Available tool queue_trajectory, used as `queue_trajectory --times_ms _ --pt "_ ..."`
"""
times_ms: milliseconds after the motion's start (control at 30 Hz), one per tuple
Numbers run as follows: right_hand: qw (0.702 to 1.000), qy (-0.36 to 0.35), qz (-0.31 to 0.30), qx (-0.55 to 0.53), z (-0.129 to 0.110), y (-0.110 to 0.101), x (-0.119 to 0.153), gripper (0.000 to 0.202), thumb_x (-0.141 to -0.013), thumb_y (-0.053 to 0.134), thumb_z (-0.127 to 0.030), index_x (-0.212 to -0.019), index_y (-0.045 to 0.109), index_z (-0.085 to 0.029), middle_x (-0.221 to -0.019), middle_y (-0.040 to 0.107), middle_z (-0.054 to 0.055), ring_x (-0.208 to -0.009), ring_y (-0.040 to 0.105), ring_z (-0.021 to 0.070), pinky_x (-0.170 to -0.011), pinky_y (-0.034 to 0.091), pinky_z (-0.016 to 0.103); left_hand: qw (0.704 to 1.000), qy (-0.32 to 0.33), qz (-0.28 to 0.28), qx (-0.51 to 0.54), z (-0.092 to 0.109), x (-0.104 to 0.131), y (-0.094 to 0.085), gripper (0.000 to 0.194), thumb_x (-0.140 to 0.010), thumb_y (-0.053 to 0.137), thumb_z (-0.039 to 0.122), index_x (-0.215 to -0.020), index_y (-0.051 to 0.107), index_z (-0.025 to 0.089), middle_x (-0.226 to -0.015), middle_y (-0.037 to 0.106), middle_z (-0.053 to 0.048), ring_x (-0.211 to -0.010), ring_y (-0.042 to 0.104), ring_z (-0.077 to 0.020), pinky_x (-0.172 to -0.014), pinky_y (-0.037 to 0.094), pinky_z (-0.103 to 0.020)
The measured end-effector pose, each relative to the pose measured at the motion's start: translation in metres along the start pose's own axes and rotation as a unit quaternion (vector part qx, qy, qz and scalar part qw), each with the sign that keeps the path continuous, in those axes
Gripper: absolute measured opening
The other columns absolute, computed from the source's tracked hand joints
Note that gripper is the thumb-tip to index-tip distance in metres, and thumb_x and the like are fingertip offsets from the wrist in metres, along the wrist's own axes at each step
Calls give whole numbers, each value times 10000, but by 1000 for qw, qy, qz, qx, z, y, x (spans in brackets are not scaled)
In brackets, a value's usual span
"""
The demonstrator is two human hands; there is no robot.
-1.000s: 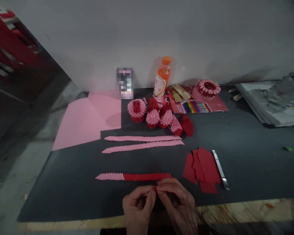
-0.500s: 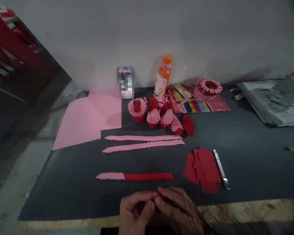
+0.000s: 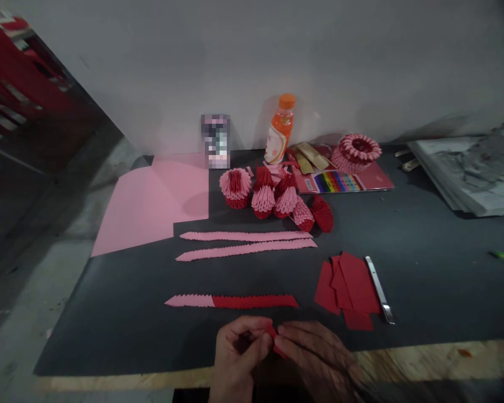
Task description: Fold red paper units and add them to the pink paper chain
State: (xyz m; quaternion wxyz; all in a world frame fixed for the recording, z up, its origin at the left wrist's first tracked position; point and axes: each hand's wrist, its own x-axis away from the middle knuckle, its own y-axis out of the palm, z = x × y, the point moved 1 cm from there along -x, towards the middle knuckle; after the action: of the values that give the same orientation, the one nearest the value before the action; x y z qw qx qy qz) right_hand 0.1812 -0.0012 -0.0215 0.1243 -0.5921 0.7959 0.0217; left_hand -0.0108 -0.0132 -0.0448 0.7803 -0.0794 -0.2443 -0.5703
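Observation:
Near the front edge of the table, my left hand (image 3: 239, 355) pinches a small piece of red paper (image 3: 272, 331) between thumb and forefinger. My right hand (image 3: 315, 358) grips the same paper from the other side, its fingers covering part of it. Just beyond my hands lies a chain of folded paper pieces (image 3: 243, 301), pink at the left and red at the right. To the right, several red paper slips (image 3: 353, 285) overlap in a loose pile, with a silver metal knife-like tool (image 3: 379, 290) beside them. Two pink folded-paper chains (image 3: 246, 237) lie farther back.
Red and pink folded-paper pieces (image 3: 262, 198) stand at the back, near an orange drink bottle (image 3: 279, 131). A ring-shaped paper piece (image 3: 357, 152) rests on a pink packet (image 3: 373, 178). Pink sheets (image 3: 151, 201) lie left, papers (image 3: 457, 184) at far right.
Both hands have shifted slightly right and upward. More of the red paper now shows between the fingers, and the fingertips are a little farther apart.

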Motion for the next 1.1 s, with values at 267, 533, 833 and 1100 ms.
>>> queue_trajectory --times_ms 267,533,833,1100 --pt "990 -92 -40 100 -26 12 -14 266 -1149 736 -412 -1010 962 -430 -946 996 -148 -716 942 131 -656 647 230 992 110 -32 -59 9 5 2 405 -681 1145 728 -867 1053 379 -734 976 -71 -629 916 -319 -625 786 -401" --pt "1000 -7 -18 16 -33 26 -14 272 -1003 932 -260 -1153 1008 -474 -904 992 -54 -707 959 211 -666 794 224 961 241 13 -131 5 10 11 88 -982 979 488 -938 1044 449 -813 1002 -33 -660 950 -303 -609 787 -369" --pt "998 -38 -36 24 -12 18 2 284 -1067 858 -282 -826 915 -421 -692 890 -96 -572 888 205 -604 757 285 920 337 52 -194 -15 17 12 397 -1102 760 505 -723 716 397 -568 784 10 -524 852 -312 -455 710 -422" --pt "994 55 67 64 6 -38 0 188 -1129 816 -493 -972 879 -412 -829 934 -19 -612 903 241 -565 746 290 775 468 -71 -420 15 -4 35 566 -1087 758 89 -1575 894 342 -1257 1033 -83 -1128 1017 -341 -997 868 -419"
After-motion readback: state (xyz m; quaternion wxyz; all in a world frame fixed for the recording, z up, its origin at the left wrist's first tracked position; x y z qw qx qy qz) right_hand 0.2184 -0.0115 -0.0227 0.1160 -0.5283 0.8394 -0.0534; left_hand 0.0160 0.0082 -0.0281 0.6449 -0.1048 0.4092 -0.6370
